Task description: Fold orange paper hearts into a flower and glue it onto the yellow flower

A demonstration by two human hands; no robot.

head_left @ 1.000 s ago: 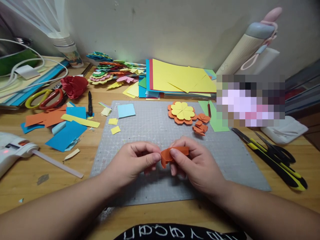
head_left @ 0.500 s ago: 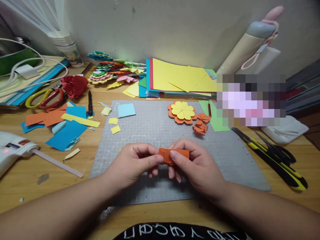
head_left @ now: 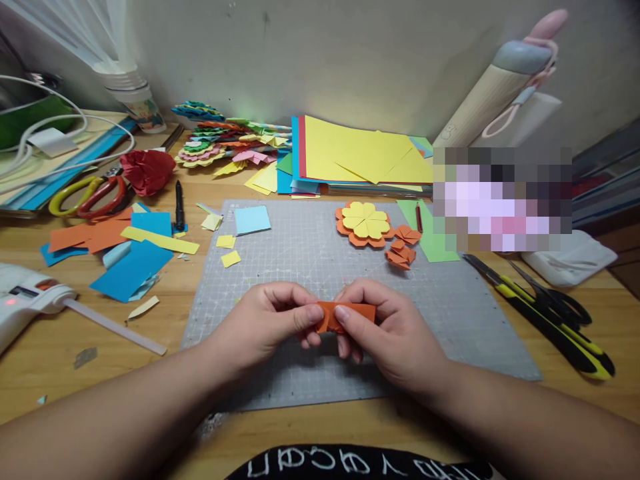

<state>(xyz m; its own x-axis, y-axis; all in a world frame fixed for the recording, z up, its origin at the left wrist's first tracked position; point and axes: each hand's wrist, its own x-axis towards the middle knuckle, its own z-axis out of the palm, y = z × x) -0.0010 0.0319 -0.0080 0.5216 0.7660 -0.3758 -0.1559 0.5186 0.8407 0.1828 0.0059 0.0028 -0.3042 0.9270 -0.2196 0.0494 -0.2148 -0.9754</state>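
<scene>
A wooden desk (head_left: 575, 400) set against a pale wall carries a grey cutting mat (head_left: 300, 267) marked with a grid. Over the near part of the mat, both hands pinch one small folded piece of orange paper (head_left: 350, 313), held just above the mat. The left hand (head_left: 265, 327) grips its left end between thumb and fingers, and the right hand (head_left: 390, 333) clasps the rest, the thumb pressed on the front face. At the far side of the mat lies a yellow and orange paper flower (head_left: 365, 223), with a few folded orange petals (head_left: 401, 250) just beside it and a green strip (head_left: 431, 233) to their right. A stack of coloured paper sheets (head_left: 360, 157) lies behind, near the wall. Blue and orange scraps (head_left: 120, 250) are scattered to the left, close to a glue gun (head_left: 30, 300) and red-handled scissors (head_left: 90, 193). To the right lie a yellow and black knife (head_left: 545, 320) and black scissors (head_left: 555, 300).
</scene>
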